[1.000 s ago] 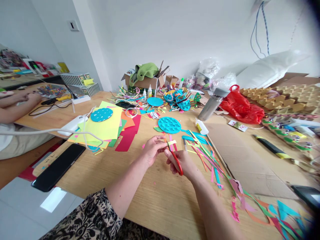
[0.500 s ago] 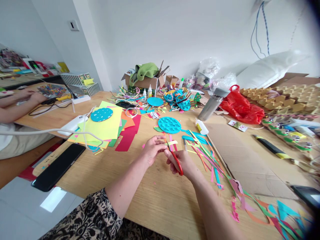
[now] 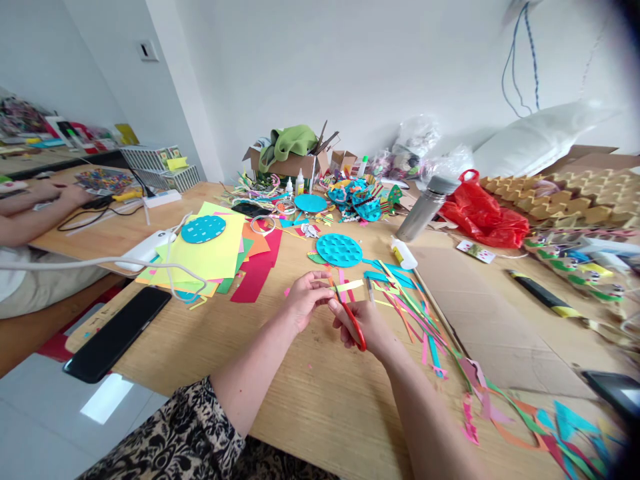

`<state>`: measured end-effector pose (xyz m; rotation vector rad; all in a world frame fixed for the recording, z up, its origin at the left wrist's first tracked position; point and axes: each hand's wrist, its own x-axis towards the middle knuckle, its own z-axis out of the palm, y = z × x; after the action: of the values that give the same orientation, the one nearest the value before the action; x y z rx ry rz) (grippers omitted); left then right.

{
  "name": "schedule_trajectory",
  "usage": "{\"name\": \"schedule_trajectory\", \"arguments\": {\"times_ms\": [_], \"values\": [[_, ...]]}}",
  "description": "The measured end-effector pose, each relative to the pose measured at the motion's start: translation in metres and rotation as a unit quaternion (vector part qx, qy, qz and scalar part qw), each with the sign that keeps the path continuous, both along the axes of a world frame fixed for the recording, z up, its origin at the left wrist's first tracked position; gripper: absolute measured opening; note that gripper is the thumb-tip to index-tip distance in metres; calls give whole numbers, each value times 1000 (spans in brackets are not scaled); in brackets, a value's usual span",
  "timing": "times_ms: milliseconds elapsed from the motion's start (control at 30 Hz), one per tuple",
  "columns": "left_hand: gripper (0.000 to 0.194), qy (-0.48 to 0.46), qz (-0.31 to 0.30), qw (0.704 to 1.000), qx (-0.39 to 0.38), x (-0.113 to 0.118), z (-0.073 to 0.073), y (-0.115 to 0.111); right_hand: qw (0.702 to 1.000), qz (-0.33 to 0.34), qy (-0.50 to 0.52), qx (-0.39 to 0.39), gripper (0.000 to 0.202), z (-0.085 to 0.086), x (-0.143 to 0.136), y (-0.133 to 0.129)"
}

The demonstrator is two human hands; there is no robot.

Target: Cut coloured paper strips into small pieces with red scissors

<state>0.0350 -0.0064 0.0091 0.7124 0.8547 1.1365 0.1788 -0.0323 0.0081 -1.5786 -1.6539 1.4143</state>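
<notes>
My right hand (image 3: 367,325) is closed around red-handled scissors (image 3: 358,331), their blades pointing up and to the left. My left hand (image 3: 306,300) pinches a narrow pale yellow paper strip (image 3: 351,285), which passes by the scissor blades and sticks out to the right. Both hands are close together above the wooden table, with the fingertips almost touching. Just beyond them lies a blue round paper piece (image 3: 339,250) with a raised pattern. Loose coloured paper strips (image 3: 395,300) lie to the right of my right hand.
Coloured paper sheets (image 3: 220,257) and a black phone (image 3: 117,333) lie on the left. A steel bottle (image 3: 425,210), a white glue bottle (image 3: 403,255), a cardboard sheet (image 3: 500,320) and a cutter knife (image 3: 544,293) are on the right. At far left, another person's hands (image 3: 73,195) work.
The yellow strip now reaches a little farther right past the scissors. My hands have hardly moved. The other person's hands at the left have shifted slightly.
</notes>
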Motion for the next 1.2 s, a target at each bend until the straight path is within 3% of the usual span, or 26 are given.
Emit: {"name": "schedule_trajectory", "arguments": {"times_ms": [1200], "values": [[41,-10,-21,1000,-4,-4,-2,3,1000,13,-3,-3,49,5,1,-1]]}}
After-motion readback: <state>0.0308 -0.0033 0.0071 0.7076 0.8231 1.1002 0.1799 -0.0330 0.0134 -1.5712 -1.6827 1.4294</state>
